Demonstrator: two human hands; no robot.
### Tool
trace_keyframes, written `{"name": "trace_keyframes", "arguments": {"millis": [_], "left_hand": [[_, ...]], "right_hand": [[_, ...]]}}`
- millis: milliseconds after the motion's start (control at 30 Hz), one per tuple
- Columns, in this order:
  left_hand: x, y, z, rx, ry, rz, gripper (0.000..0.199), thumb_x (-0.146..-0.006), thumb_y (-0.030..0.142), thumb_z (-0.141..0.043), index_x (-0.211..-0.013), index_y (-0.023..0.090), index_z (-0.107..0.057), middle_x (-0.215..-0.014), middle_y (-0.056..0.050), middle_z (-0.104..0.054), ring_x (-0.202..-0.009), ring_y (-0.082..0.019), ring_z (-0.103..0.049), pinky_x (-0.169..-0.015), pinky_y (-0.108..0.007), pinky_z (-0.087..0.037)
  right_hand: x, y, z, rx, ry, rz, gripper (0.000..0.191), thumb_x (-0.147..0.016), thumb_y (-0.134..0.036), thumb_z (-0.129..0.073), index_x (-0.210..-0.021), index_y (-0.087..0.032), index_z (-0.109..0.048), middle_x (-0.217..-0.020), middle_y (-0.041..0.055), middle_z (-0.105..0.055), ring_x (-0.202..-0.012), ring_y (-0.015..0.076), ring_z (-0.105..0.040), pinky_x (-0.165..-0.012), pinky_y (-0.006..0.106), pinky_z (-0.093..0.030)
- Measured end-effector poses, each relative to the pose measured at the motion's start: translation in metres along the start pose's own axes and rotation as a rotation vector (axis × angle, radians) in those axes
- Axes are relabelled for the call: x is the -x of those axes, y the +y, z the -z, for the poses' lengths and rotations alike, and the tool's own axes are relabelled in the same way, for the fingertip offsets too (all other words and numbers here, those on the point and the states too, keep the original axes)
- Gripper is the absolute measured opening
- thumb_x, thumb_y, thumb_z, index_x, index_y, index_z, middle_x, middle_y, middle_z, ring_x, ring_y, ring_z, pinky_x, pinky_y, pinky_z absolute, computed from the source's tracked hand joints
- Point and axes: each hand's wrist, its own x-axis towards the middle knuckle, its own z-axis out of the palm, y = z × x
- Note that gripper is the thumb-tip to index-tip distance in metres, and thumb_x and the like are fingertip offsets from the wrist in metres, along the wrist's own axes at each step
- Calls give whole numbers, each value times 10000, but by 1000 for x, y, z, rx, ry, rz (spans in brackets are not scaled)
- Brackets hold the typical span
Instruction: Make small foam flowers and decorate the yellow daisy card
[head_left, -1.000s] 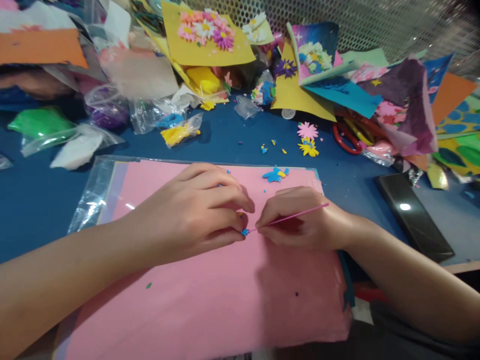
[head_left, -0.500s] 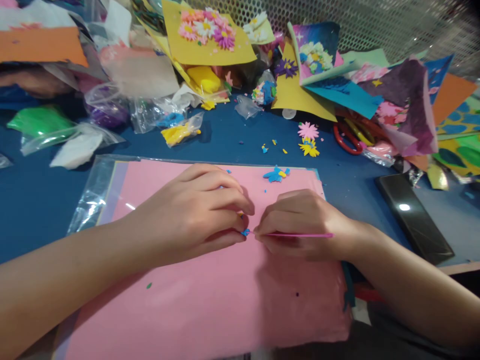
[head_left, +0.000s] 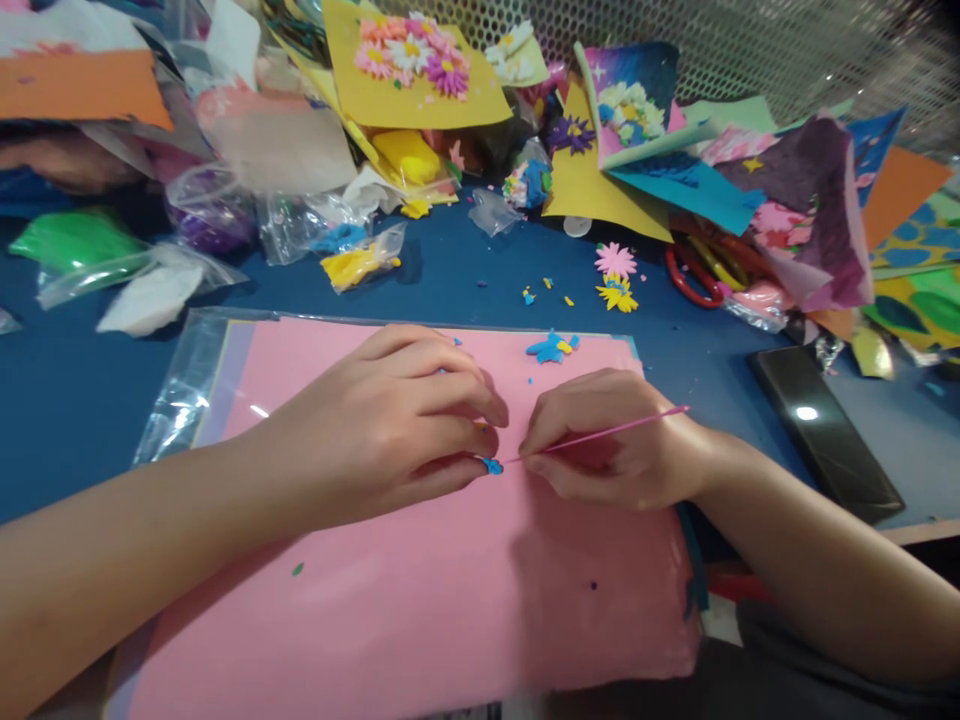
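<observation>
Carefully, the left hand [head_left: 382,420] pinched a tiny blue piece [head_left: 492,466] between thumb and fingertips, over a pink craft sheet [head_left: 420,600], while the right hand [head_left: 607,445] held a thin pink stick [head_left: 607,433] clamped between thumb and fingers, its tip at that blue piece. Being so small, the piece could have slipped from the fingertips and vanished among the blue crumbs on the sheet; too much pressure from the stick could have bent or torn it. The left fingers hid part of it, so its shape was hard to make out, and whether the stick touched or pierced it could not be told. A larger blue cutout [head_left: 551,348] lay on the sheet beyond the hands.
</observation>
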Motion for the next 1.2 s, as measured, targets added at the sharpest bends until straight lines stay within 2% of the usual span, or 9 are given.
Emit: {"name": "trace_keyframes", "arguments": {"millis": [533,967,1100,1200], "left_hand": [[0,1,0,-6,-2,-7,138,-1005,307,-602,-937,276,-718,-1024,61,-780,-1089,-179,-673,-1020,-364,-414],[0,2,1,-25,-6,-25,164,-1010,348,-593,-918,286,-713,-1016,67,-784,-1078,-179,-672,-1043,-360,-403],[0,2,0,-2,-23,-16,174,-1028,326,-566,-952,287,-717,-1034,70,-781,-1080,-171,-671,-1047,-359,-395],[-1,2,0,14,-18,-8,171,-1025,318,-566,-949,292,-717,-1038,68,-784,-1078,-167,-669,-1045,-358,-400]], "right_hand": [[0,-2,-7,156,12,24,116,-844,-112,-596,-847,-191,-681,-704,-26,-721,-607,77,-603,-603,202,-432],[-1,-3,-7,238,-40,46,131,-864,-133,-560,-808,-202,-656,-659,-48,-694,-585,73,-581,-594,204,-401],[-1,-3,-7,214,-26,38,123,-841,-118,-581,-812,-196,-671,-686,-38,-713,-598,76,-598,-602,207,-417],[-1,-3,-5,84,6,-6,89,-825,-123,-610,-813,-177,-680,-692,-22,-711,-587,70,-598,-587,192,-441]]}}
